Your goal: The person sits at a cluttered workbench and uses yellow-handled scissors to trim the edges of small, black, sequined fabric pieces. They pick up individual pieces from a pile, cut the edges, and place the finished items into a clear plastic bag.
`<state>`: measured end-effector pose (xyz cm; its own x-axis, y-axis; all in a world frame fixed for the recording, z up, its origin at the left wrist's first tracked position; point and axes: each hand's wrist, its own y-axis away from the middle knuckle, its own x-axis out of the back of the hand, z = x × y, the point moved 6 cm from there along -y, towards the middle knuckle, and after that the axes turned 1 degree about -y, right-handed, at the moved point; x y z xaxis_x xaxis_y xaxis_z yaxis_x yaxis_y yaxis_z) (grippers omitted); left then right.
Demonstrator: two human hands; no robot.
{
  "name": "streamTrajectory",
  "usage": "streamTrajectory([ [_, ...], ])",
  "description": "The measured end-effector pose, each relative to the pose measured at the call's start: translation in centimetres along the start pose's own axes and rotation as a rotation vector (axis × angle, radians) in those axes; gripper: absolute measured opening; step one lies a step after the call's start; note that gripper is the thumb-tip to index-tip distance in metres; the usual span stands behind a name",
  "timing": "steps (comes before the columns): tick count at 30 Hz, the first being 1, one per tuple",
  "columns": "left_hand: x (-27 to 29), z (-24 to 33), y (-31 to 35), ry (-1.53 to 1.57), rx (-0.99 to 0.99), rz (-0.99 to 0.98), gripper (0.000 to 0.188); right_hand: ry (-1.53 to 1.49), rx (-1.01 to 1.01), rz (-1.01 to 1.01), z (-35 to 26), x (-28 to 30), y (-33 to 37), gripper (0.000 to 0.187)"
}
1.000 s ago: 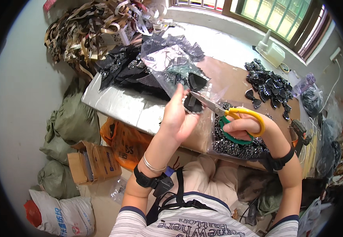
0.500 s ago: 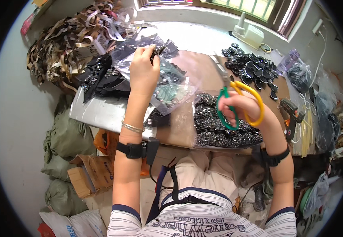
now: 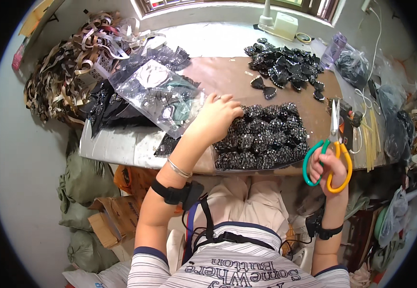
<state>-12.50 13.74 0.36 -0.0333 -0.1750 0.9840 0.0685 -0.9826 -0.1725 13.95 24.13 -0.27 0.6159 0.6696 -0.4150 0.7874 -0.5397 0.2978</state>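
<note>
Several rows of black sequined pieces (image 3: 268,139), packed side by side, lie at the table's near edge. At their far left corner is my left hand (image 3: 214,117), palm down with the fingers apart; its fingertips touch or almost touch the sequins, partly out of sight. My right hand (image 3: 331,168) is closed round the handles of a pair of scissors (image 3: 334,132), one handle green and one yellow, blades pointing up and away. Left of my left hand lies a clear plastic bag (image 3: 153,93) on dark sequined fabric pieces (image 3: 117,101).
Black bows with shiny trim (image 3: 285,65) are heaped at the back, with a single bow (image 3: 263,88) nearer. A glue gun (image 3: 350,113) and yellowish glue sticks (image 3: 372,139) lie at the right. Ribbon strips (image 3: 69,62) pile up at the far left.
My left hand has left the dark fabric and plastic bag and come right and nearer to the sequined rows. My right hand has moved right with the scissors, off the rows.
</note>
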Motion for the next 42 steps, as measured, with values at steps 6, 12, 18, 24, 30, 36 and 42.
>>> streamTrajectory([
  [6, -0.2, -0.3, 0.1, -0.040, -0.081, -0.023, 0.033, -0.039, -0.036, -0.058, 3.6, -0.6, 0.3, 0.020],
  [12, 2.8, -1.5, 0.9, 0.187, -0.001, 0.286, 0.023, -0.017, 0.013, -0.106, 3.1, -2.1, 0.8, 0.023],
  [18, 4.6, -1.8, 2.5, 0.475, 0.351, 0.567, 0.016, 0.046, 0.118, -0.157, 2.3, -4.1, -1.0, 0.033],
  [24, 3.2, 5.3, 4.8, 1.373, 0.411, 0.128, 0.019, -0.095, 0.232, -0.066, 2.6, -8.2, -3.9, 0.044],
  [30, 5.9, 7.5, 7.6, 0.748, 0.317, 0.562, 0.019, -0.248, 0.249, 0.061, 3.3, -8.4, -3.2, 0.038],
  [36, 5.8, 8.7, 9.2, 0.582, 0.279, 0.749, 0.023, -0.301, 0.250, 0.128, 4.5, -8.7, -2.5, 0.041],
  [42, 4.8, 8.0, 8.8, 0.704, 0.343, 0.497, 0.017, -0.282, 0.231, 0.156, 4.9, -8.7, -2.0, 0.043],
])
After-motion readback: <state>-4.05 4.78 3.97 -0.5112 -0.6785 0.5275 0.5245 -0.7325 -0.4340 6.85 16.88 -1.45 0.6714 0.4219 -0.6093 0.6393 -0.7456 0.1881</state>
